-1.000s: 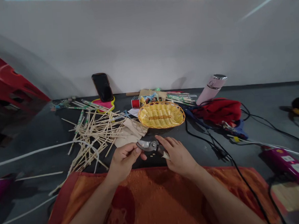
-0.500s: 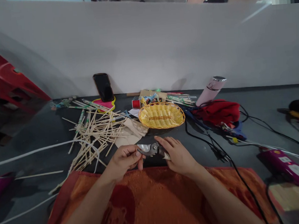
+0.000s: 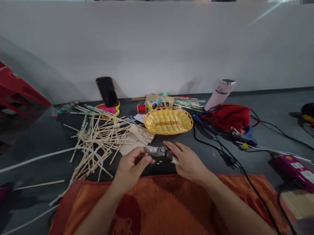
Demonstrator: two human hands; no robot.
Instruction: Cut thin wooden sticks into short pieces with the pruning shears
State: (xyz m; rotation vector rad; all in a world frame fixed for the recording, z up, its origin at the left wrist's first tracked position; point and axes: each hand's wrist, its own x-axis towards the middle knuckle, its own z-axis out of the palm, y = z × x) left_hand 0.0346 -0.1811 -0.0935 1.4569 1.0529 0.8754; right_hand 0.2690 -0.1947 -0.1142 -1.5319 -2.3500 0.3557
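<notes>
In my right hand [image 3: 188, 162] is a pair of pruning shears [image 3: 159, 151], gripped by the handles, blades pointing left. The fingers of my left hand [image 3: 132, 165] are curled beside the blade tip, thumb bent toward them. Whatever they hold, if anything, is too small or hidden to make out. A few tiny pale cut bits [image 3: 159, 162] lie on the dark table just below the shears. Beyond my hands stands a yellow woven basket [image 3: 168, 121]. Left of it spreads a loose pile of thin wooden sticks [image 3: 99, 136], partly over a piece of tan paper [image 3: 137, 138].
An orange towel [image 3: 169, 209] covers the near edge. Behind are a phone [image 3: 107, 92], a red thread spool [image 3: 141, 109] and a pink bottle [image 3: 220, 94]. To the right lie a red cloth [image 3: 227, 116], a black cable [image 3: 241, 167] and a purple device [image 3: 300, 172].
My left hand's fingers have shifted slightly up along the blade, with the thumb lower. The tiny bits below the shears show more plainly. My right hand keeps its grip.
</notes>
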